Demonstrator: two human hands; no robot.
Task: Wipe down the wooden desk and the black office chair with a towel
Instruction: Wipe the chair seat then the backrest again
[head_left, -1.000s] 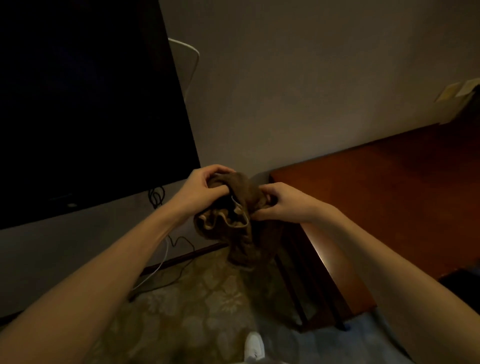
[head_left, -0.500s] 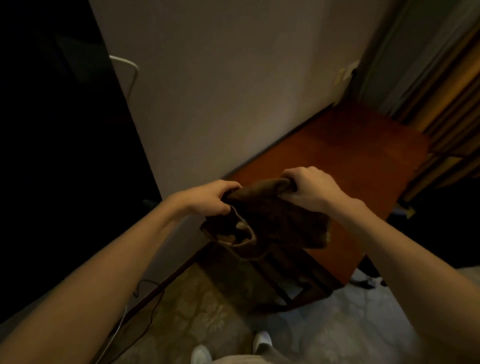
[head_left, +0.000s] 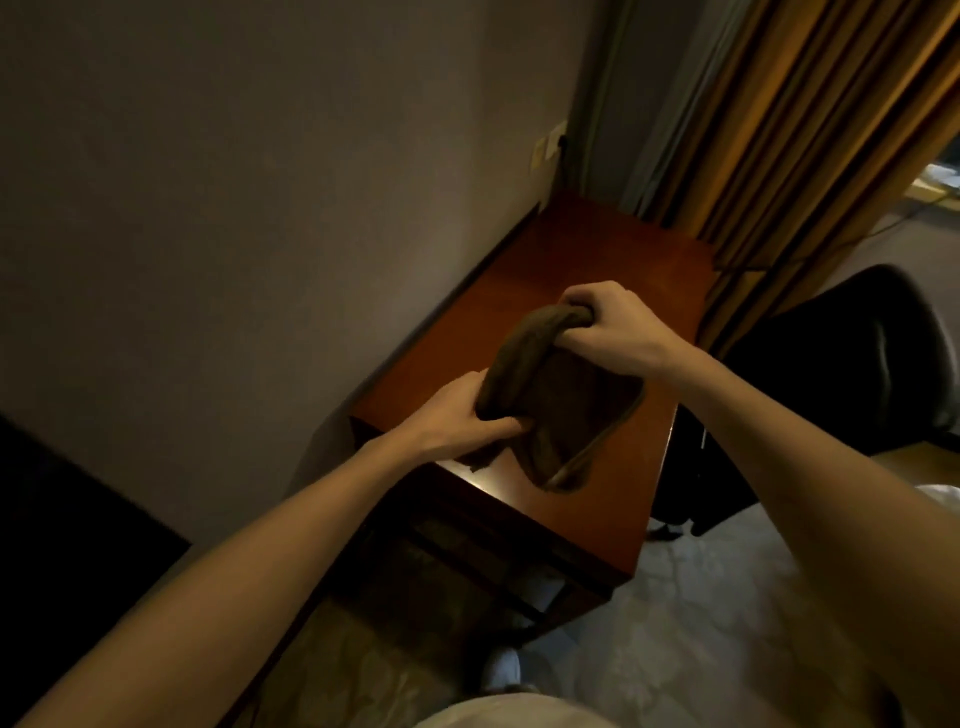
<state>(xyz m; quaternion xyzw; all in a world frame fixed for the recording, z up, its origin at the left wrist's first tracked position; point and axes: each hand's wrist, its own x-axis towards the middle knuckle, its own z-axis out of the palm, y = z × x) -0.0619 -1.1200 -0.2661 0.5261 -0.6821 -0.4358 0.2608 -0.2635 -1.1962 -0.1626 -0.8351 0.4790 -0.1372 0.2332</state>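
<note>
Both grips are closed on the brown towel (head_left: 550, 410): my left hand (head_left: 467, 410) curls round its near end and my right hand (head_left: 608, 332) is fisted round its far end. The bunched top edge's long axis runs from the left grip away to the right grip. The rest hangs below both grips over the wooden desk (head_left: 597, 249). The black office chair (head_left: 872, 353) stands right of the right grip.

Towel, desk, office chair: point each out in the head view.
towel (head_left: 566, 410), head view: middle of the hanging cloth.
desk (head_left: 597, 260), head view: bare far wooden top.
office chair (head_left: 857, 353), head view: black backrest.
</note>
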